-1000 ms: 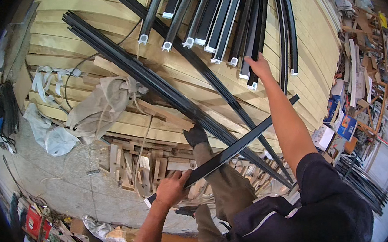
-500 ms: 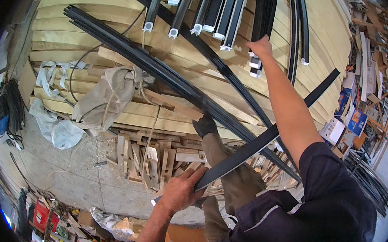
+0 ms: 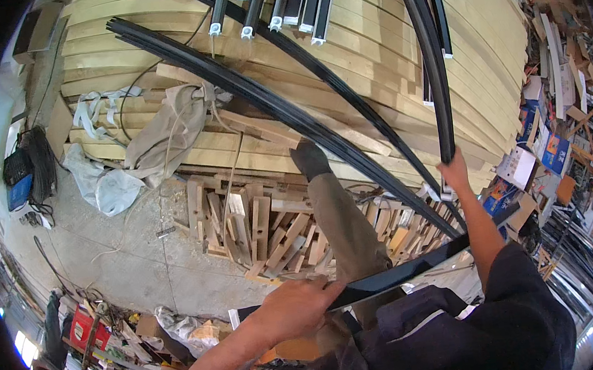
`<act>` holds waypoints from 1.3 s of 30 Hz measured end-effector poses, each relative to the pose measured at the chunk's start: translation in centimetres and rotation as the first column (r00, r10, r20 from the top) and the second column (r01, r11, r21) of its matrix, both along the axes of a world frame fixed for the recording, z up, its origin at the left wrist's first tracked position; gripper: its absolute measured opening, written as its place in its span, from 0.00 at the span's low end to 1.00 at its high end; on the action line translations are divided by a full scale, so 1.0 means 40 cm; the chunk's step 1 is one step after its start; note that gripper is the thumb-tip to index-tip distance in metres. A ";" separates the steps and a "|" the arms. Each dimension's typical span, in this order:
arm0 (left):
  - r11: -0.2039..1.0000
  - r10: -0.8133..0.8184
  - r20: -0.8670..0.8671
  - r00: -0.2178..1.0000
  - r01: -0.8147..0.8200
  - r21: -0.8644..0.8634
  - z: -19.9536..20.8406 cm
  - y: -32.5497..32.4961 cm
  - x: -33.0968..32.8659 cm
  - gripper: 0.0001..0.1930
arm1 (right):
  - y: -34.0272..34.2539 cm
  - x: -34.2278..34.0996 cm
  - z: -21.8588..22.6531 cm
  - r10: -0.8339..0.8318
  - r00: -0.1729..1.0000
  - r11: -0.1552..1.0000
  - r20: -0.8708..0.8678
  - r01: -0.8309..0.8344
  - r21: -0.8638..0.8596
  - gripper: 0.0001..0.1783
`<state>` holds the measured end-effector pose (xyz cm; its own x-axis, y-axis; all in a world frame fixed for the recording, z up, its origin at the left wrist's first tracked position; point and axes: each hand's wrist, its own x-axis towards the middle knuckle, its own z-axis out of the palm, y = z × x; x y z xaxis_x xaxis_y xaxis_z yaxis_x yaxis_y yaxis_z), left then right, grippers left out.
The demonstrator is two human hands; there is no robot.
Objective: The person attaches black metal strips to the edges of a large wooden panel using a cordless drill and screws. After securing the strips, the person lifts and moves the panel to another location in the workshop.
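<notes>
My left hand (image 3: 296, 309) is wrapped round a long black profile strip (image 3: 401, 272), which lies slantwise across the front of my body. A white end of this strip shows to the left of that hand. Farther right, my right hand (image 3: 457, 173) grips the near end of long black profiles (image 3: 430, 58) that run away to the top of the view. How many it holds I cannot tell. More black profiles with pale ends (image 3: 277, 23) jut out at the top. A bundle of dark strips (image 3: 260, 106) lies diagonally over the boards, with a thinner bundle (image 3: 353, 101) beside it.
Pale wooden boards (image 3: 487, 88) are stacked in front of me, and my dark shoe (image 3: 310, 161) rests on them. Wood offcuts (image 3: 261, 227) are heaped below. A beige cloth (image 3: 166, 126) and white plastic (image 3: 115, 192) lie at left. Boxes (image 3: 516, 167) crowd the right side.
My right hand has drawn the black profiles towards me and to the right, away from the group at the top. My left hand and its strip have come lower and closer to my body.
</notes>
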<state>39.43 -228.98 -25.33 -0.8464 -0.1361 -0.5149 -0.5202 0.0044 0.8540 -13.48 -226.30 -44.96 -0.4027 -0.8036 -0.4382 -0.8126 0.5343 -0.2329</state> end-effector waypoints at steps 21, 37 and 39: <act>0.990 0.066 0.059 0.996 -0.058 -0.127 0.230 0.251 0.017 0.27 | 0.162 -0.003 0.284 0.019 0.978 0.993 0.209 -0.042 0.107 0.30; 0.113 0.986 0.148 0.080 -0.967 -0.228 0.490 1.090 0.192 0.32 | -0.011 0.822 0.680 0.260 0.498 0.962 0.827 -0.211 -0.175 0.16; -0.129 0.987 0.065 -0.149 -0.959 -0.253 0.532 1.146 0.173 0.32 | 0.048 0.964 0.680 0.278 0.511 0.931 0.814 -0.352 -0.097 0.15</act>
<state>46.34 -183.13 -4.03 0.3810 -0.7663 -0.5172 -0.1324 -0.5989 0.7898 25.09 -224.40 -17.77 0.4209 -0.7562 -0.5011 -0.4202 0.3270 -0.8464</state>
